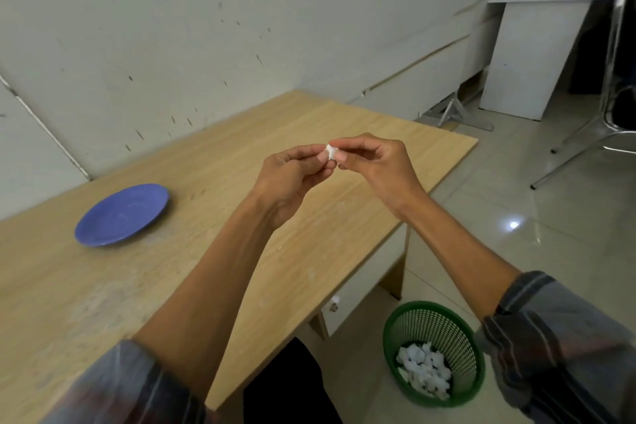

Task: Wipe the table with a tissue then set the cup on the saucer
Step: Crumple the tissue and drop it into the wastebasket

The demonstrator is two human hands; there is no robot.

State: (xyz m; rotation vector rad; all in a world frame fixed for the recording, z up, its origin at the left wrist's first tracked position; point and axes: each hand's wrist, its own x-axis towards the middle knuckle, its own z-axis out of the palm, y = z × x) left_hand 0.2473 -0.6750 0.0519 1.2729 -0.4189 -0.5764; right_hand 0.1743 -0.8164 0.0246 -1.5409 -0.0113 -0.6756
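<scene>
A small crumpled white tissue (330, 151) is pinched between the fingertips of both my hands, held up above the right part of the wooden table (103, 286). My left hand (292, 179) grips it from the left and my right hand (375, 165) from the right. A blue saucer (122, 214) lies on the table at the left, with nothing on it. No cup is in view.
A green mesh waste basket (434, 353) holding several crumpled white tissues stands on the tiled floor right of the table. A white wall runs behind the table. A white desk (537, 55) and a metal chair frame (605, 120) stand at the far right.
</scene>
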